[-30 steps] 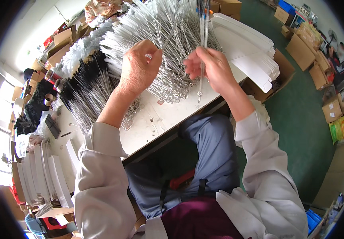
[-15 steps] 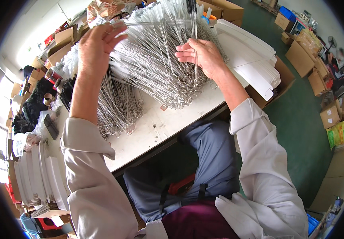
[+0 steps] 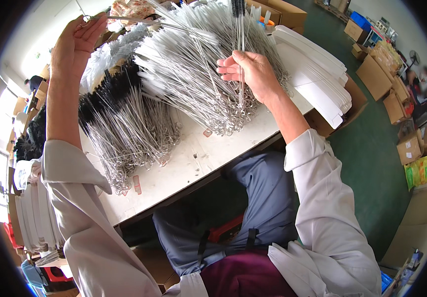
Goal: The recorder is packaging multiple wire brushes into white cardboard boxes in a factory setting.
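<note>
Two heaps of long wire brushes with looped ends lie on the white table [image 3: 193,171]: a large white-bristled heap [image 3: 188,81] in the middle and a black-bristled heap [image 3: 124,119] to its left. My left hand [image 3: 76,43] is raised at the far left, its fingers closed on the looped end of a white-bristled wire brush [image 3: 144,21], which stretches rightward over the large heap. Over that heap's right side, my right hand [image 3: 253,72] pinches thin wire stems; black bristles [image 3: 238,11] stand upright at their top. How many stems it holds cannot be made out.
Stacked white card pieces [image 3: 312,69] lie at the table's right end, beside a cardboard box [image 3: 354,99]. More cardboard boxes [image 3: 285,14] stand behind the heaps. Upright white card sheets [image 3: 37,213] are at the left. A person [image 3: 421,79] sits far off at the right.
My left hand has moved left and up, drawing the white-bristled brush leftward over the heap. The black-bristled heap now shows more fully. My right hand has stayed nearly in place.
</note>
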Motion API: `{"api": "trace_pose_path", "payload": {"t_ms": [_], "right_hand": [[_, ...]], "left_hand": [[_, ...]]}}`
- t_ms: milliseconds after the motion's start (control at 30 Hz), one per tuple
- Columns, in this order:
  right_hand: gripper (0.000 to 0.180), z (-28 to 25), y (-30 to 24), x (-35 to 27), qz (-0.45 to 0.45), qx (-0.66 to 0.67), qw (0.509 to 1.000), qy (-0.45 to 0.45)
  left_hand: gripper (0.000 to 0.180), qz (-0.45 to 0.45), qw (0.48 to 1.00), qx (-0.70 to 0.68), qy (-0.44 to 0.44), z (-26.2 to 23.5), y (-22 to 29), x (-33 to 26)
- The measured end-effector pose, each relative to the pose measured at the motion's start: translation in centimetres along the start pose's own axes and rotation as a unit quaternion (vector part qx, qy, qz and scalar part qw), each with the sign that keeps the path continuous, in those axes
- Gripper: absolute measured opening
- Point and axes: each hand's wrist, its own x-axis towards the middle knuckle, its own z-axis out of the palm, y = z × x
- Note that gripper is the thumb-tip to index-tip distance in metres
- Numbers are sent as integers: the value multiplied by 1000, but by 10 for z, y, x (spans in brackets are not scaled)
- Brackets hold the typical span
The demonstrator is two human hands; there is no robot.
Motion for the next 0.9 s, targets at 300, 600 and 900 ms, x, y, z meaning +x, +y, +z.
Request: {"api": "trace_pose_path", "payload": {"t_ms": [300, 600, 900], "right_hand": [[39, -13, 10, -2, -51, -32, 998, -2], [39, -3, 7, -3, -42, -45, 998, 26], [42, 38, -34, -45, -106, -118, 984, -87]], "left_hand": [[16, 71, 985, -61, 148, -34, 50, 16], [29, 109, 993, 19, 42, -110, 127, -22], [41, 119, 971, 177, 110, -45, 124, -124]]}}
